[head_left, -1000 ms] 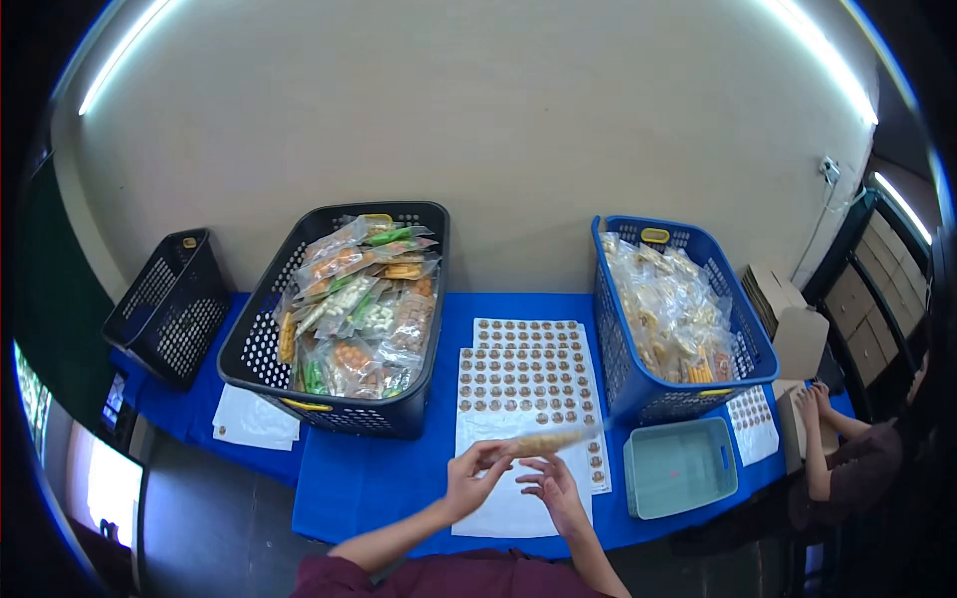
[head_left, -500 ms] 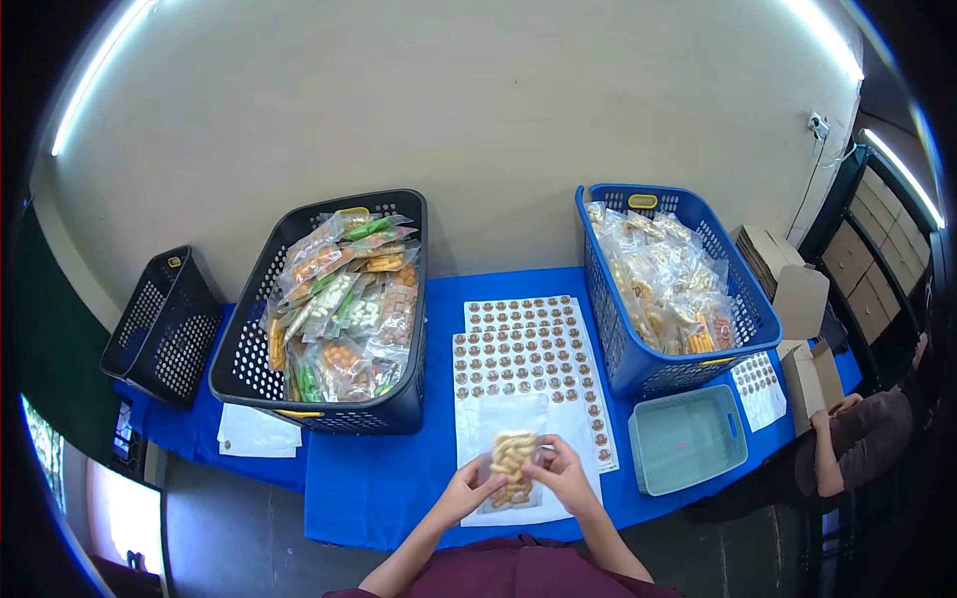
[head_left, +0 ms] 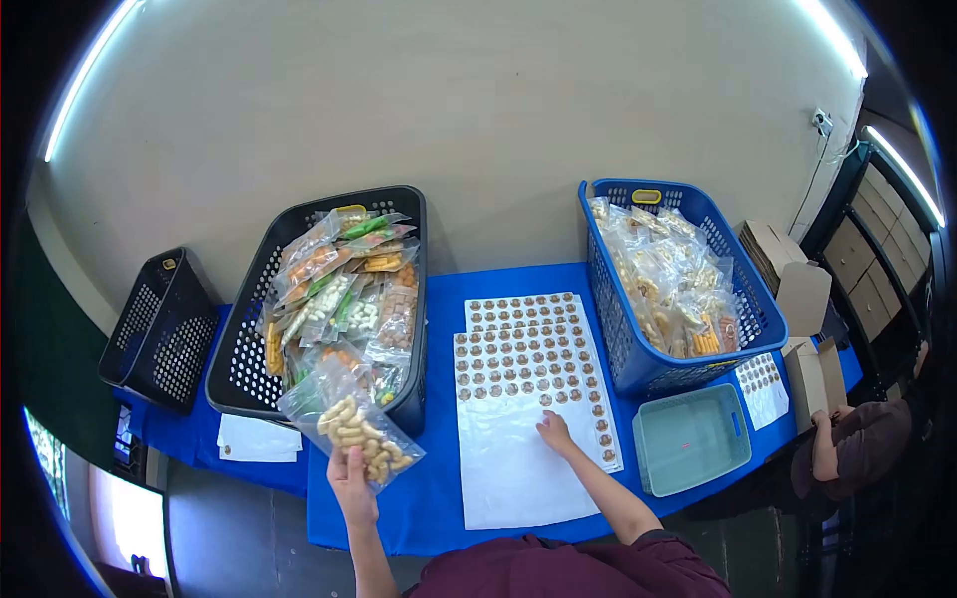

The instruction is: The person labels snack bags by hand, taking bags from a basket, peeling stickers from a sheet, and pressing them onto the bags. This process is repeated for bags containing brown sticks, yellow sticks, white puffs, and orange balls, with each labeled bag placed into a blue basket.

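My left hand (head_left: 351,488) grips the lower edge of a clear plastic bag of curved, pale snack pieces (head_left: 361,437). The bag is tilted in front of the black basket (head_left: 234,384), overlapping its near right corner. Over the sticker sheet (head_left: 513,458), my right hand (head_left: 555,435) has its fingers drawn together, the tips at the lowest row of round brown stickers. Whether a sticker is between those fingertips is too small to make out. The lower part of the sheet is bare white backing.
Bags of mixed snacks (head_left: 329,289) fill the black basket. At right, a blue basket (head_left: 638,374) holds more bags, with a pale green tray (head_left: 693,488) before it. A smaller black basket (head_left: 179,369) stands far left. Another person (head_left: 857,448) handles a cardboard box (head_left: 815,374).
The snack bag has gone from between both hands to my left hand alone, moving left toward the black basket. My right hand has let go and moved up to the stickers.
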A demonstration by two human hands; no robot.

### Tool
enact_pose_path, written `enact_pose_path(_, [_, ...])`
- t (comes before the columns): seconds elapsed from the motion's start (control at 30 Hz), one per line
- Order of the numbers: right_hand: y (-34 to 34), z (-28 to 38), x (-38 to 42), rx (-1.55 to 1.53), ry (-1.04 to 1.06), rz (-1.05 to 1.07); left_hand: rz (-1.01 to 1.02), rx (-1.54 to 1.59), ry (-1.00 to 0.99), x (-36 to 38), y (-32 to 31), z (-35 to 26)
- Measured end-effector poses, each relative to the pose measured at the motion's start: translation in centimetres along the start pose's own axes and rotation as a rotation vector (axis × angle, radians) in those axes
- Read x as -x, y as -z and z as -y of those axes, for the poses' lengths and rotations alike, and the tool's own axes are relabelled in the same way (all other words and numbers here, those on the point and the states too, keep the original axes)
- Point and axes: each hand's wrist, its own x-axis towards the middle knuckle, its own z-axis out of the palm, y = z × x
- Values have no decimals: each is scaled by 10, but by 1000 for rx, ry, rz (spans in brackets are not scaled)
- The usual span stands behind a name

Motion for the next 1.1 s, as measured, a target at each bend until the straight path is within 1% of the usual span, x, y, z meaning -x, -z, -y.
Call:
enact_pose_path(0.13, [4,-3,-27,115,-60,100,-98,28,-44,-1,10,-7])
enact_pose_path(0.23, [4,-1,-35,133,-159,143,-90,-5,-34,-5,16,-4])
enact_pose_path(0.33, [5,2,-35,129,-175,108,-100,-20,-50,-11,14,-1])
enact_pose_path(0.43, [10,4,-32,154,-115,122,-114,-9,-51,-15,13,3])
enact_pose_path(0.63, [-6,-5,-26,165,-61,28,-133,-11,-35,-19,17,9])
enact_pose_path(0.73, [7,10,-20,89,-170,24,-123,-16,-37,-19,17,10])
enact_pose_path(0.83, [3,2,-26,167,-113,61,-128,-22,-46,-19,15,10])
enact_pose_path(0.93, [1,1,-14,152,35,-19,-136,-22,-46,-17,14,10])
enact_pose_path(1.03, [2,9,1,205,62,-22,-134,-18,-41,-17,18,11])
enact_pose_path(1.1, [2,11,7,278,121,-9,-124,-17,-34,-16,19,12])
